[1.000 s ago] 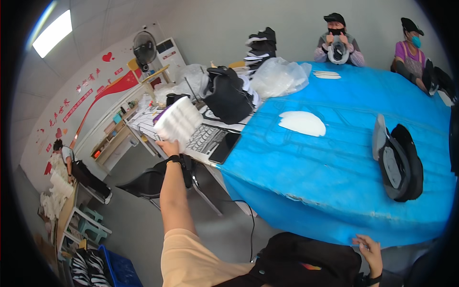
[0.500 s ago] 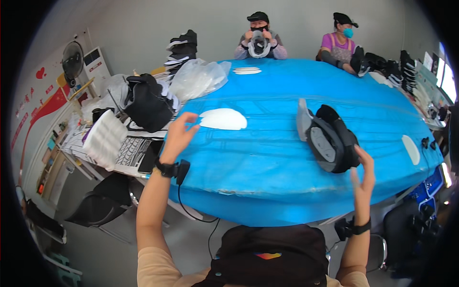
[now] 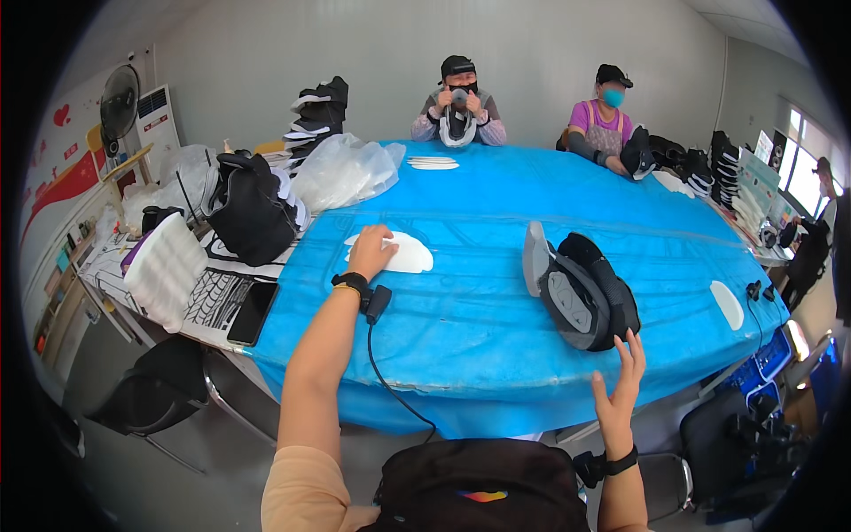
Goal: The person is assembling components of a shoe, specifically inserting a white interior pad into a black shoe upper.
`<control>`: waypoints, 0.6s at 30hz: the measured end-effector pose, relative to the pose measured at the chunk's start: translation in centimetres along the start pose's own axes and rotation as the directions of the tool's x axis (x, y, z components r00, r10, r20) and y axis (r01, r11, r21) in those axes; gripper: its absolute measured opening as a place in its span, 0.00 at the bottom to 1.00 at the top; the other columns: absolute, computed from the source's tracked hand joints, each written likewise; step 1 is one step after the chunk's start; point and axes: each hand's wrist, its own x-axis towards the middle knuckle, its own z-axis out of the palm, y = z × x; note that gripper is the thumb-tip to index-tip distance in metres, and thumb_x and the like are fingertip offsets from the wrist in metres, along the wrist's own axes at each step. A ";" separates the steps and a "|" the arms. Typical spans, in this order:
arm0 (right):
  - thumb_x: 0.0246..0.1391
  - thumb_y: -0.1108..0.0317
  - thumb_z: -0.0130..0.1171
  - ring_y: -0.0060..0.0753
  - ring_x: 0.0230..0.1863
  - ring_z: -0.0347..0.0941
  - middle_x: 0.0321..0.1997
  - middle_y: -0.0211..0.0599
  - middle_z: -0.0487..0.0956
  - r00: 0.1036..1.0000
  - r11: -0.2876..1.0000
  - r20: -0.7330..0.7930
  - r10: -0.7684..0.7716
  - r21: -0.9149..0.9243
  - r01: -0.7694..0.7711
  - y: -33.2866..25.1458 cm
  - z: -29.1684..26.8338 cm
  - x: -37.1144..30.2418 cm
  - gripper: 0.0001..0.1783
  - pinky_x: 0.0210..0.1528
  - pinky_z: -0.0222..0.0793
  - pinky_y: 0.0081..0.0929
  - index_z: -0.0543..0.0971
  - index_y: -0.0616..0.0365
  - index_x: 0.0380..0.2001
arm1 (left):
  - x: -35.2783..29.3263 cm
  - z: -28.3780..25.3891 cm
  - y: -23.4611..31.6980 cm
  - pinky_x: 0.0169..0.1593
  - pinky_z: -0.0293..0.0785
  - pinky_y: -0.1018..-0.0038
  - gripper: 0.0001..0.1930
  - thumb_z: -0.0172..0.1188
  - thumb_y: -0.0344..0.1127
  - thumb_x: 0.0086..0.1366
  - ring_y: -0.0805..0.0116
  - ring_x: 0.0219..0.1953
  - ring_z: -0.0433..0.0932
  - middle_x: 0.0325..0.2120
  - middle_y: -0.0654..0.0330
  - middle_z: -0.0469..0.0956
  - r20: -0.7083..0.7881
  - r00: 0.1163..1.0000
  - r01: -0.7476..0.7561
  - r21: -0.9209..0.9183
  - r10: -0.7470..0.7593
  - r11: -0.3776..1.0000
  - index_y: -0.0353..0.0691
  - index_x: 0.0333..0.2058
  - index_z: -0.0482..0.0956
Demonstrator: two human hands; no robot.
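Observation:
My left hand (image 3: 371, 252) is down on a flat white rounded pad (image 3: 411, 255), its fingers bent over the pad's left part; the fingertips are partly hidden. To the right, a black and grey shoe (image 3: 585, 297) lies on its side on the blue-covered table (image 3: 461, 319), its light grey tongue pointing up and left. My right hand (image 3: 622, 390) is at the near end of the shoe, fingers spread and fingertips at or just touching it, not wrapped round it.
Another white pad (image 3: 727, 305) lies at the right edge. Clear plastic bags (image 3: 346, 173), a black bag (image 3: 248, 208) and a phone (image 3: 253, 313) are at left. Two people sit across the table handling shoes. Stacked shoes (image 3: 724, 168) stand far right.
My left hand has come down from above the table onto the white pad. My right hand stays by the shoe's near end, its fingers now straighter. The whole view has shifted.

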 end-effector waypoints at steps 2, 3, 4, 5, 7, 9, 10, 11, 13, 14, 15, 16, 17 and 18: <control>0.52 0.65 0.56 0.54 0.70 0.47 0.68 0.49 0.57 0.999 0.999 -0.009 0.038 -0.003 -0.038 0.4 0.5 -0.7 0.30 0.67 0.45 0.48 0.66 0.58 0.59 | -0.3 -0.3 -0.2 0.46 0.69 0.63 0.15 0.68 0.42 0.49 0.54 0.42 0.71 0.34 0.55 0.76 0.123 0.992 -0.027 0.062 0.019 0.998 0.40 0.32 0.78; 0.52 0.66 0.56 0.53 0.70 0.48 0.68 0.50 0.56 0.997 0.998 -0.045 0.055 0.024 -0.054 0.5 0.7 -1.0 0.31 0.67 0.45 0.47 0.64 0.58 0.60 | -0.2 -0.6 0.3 0.46 0.68 0.63 0.18 0.70 0.45 0.48 0.55 0.44 0.70 0.35 0.57 0.74 0.241 0.970 -0.070 0.121 0.039 0.990 0.41 0.33 0.78; 0.52 0.67 0.57 0.52 0.69 0.49 0.69 0.50 0.54 0.994 0.996 -0.076 0.072 0.056 -0.068 0.6 1.0 -1.3 0.34 0.67 0.46 0.46 0.62 0.59 0.62 | -0.1 -1.0 0.2 0.49 0.64 0.61 0.25 0.72 0.52 0.43 0.56 0.46 0.67 0.37 0.59 0.73 0.283 0.959 -0.044 0.140 0.002 0.989 0.43 0.35 0.78; 0.52 0.67 0.57 0.52 0.69 0.49 0.69 0.50 0.54 0.995 0.996 -0.068 0.072 0.051 -0.069 1.0 1.5 -1.7 0.34 0.67 0.46 0.46 0.62 0.59 0.62 | -0.2 -1.4 0.2 0.49 0.64 0.61 0.25 0.72 0.52 0.43 0.56 0.46 0.67 0.37 0.59 0.73 0.286 0.958 -0.037 0.135 -0.004 0.990 0.43 0.35 0.78; 0.51 0.69 0.57 0.51 0.69 0.50 0.70 0.51 0.51 0.982 0.978 -0.110 0.154 0.160 -0.135 1.8 2.7 -2.5 0.37 0.68 0.46 0.45 0.56 0.60 0.64 | -0.5 -1.9 -0.1 0.52 0.57 0.59 0.27 0.73 0.53 0.41 0.57 0.49 0.65 0.38 0.60 0.72 0.357 0.932 -0.005 0.168 -0.056 0.986 0.44 0.37 0.77; 0.51 0.70 0.57 0.51 0.69 0.49 0.70 0.51 0.50 0.977 0.967 -0.125 0.174 0.212 -0.145 2.2 3.5 -2.9 0.38 0.68 0.46 0.45 0.55 0.60 0.65 | -0.3 -2.2 -0.1 0.54 0.52 0.58 0.28 0.74 0.54 0.40 0.58 0.51 0.61 0.41 0.62 0.71 0.417 0.901 0.060 0.150 -0.118 0.987 0.45 0.36 0.76; 0.51 0.71 0.57 0.51 0.69 0.49 0.71 0.51 0.49 0.970 0.952 -0.145 0.193 0.268 -0.150 2.3 3.7 -3.1 0.39 0.68 0.45 0.45 0.54 0.60 0.65 | -0.3 -2.2 0.0 0.52 0.56 0.57 0.27 0.74 0.53 0.41 0.56 0.50 0.65 0.40 0.60 0.72 0.360 0.926 0.049 0.181 -0.112 0.982 0.44 0.34 0.75; 0.51 0.71 0.57 0.51 0.69 0.49 0.71 0.51 0.49 0.970 0.952 -0.145 0.197 0.267 -0.153 2.3 3.8 -3.0 0.39 0.68 0.45 0.45 0.54 0.60 0.65 | -0.2 -2.3 0.3 0.50 0.60 0.57 0.26 0.74 0.52 0.41 0.54 0.49 0.68 0.40 0.58 0.74 0.302 0.948 0.038 0.212 -0.102 0.976 0.43 0.33 0.74; 0.50 0.71 0.57 0.52 0.69 0.51 0.71 0.51 0.48 0.964 0.956 -0.201 0.175 0.267 -0.118 1.6 3.8 -2.9 0.39 0.68 0.46 0.45 0.54 0.59 0.65 | 0.3 -3.0 1.7 0.46 0.63 0.58 0.24 0.72 0.50 0.45 0.51 0.45 0.71 0.37 0.54 0.75 0.355 0.932 -0.002 0.189 -0.067 0.982 0.41 0.34 0.72; 0.50 0.71 0.57 0.52 0.69 0.51 0.71 0.51 0.48 0.961 0.956 -0.206 0.184 0.266 -0.126 1.2 3.7 -2.9 0.39 0.68 0.46 0.45 0.54 0.59 0.65 | 0.5 -3.4 2.5 0.42 0.67 0.59 0.22 0.70 0.47 0.49 0.49 0.40 0.74 0.34 0.50 0.77 0.399 0.916 -0.035 0.166 -0.035 0.985 0.40 0.34 0.71; 0.50 0.71 0.57 0.53 0.69 0.51 0.71 0.52 0.48 0.964 0.984 -0.244 0.109 0.164 -0.070 0.9 3.6 -2.9 0.37 0.68 0.46 0.45 0.56 0.60 0.64 | 0.6 -3.7 3.3 0.42 0.67 0.59 0.22 0.70 0.47 0.49 0.49 0.40 0.74 0.34 0.50 0.77 0.404 0.914 -0.044 0.167 -0.028 0.985 0.40 0.34 0.71; 0.50 0.71 0.57 0.53 0.68 0.52 0.71 0.53 0.48 0.961 0.998 -0.274 0.030 0.059 -0.014 0.5 3.3 -3.0 0.36 0.67 0.47 0.45 0.58 0.60 0.63 | 0.5 -4.2 4.1 0.38 0.67 0.58 0.19 0.66 0.44 0.54 0.47 0.36 0.75 0.31 0.47 0.76 0.365 0.929 -0.114 0.125 0.061 0.986 0.38 0.34 0.70; 0.50 0.71 0.57 0.53 0.68 0.52 0.71 0.53 0.48 0.959 0.998 -0.283 0.035 0.063 -0.018 0.1 3.1 -3.3 0.36 0.67 0.47 0.45 0.58 0.60 0.63 | 0.2 -4.8 5.0 0.34 0.68 0.57 0.15 0.62 0.41 0.59 0.45 0.33 0.77 0.27 0.45 0.76 0.320 0.936 -0.185 0.088 0.149 0.979 0.36 0.34 0.70; 0.50 0.71 0.56 0.53 0.67 0.55 0.68 0.54 0.54 0.966 0.996 -0.243 -0.091 -0.040 0.083 -0.2 2.6 -3.6 0.34 0.66 0.50 0.44 0.60 0.60 0.61 | 0.1 -5.5 7.3 0.31 0.67 0.59 0.13 0.56 0.40 0.63 0.46 0.31 0.76 0.26 0.45 0.75 0.203 0.954 -0.202 -0.110 0.221 0.973 0.35 0.34 0.69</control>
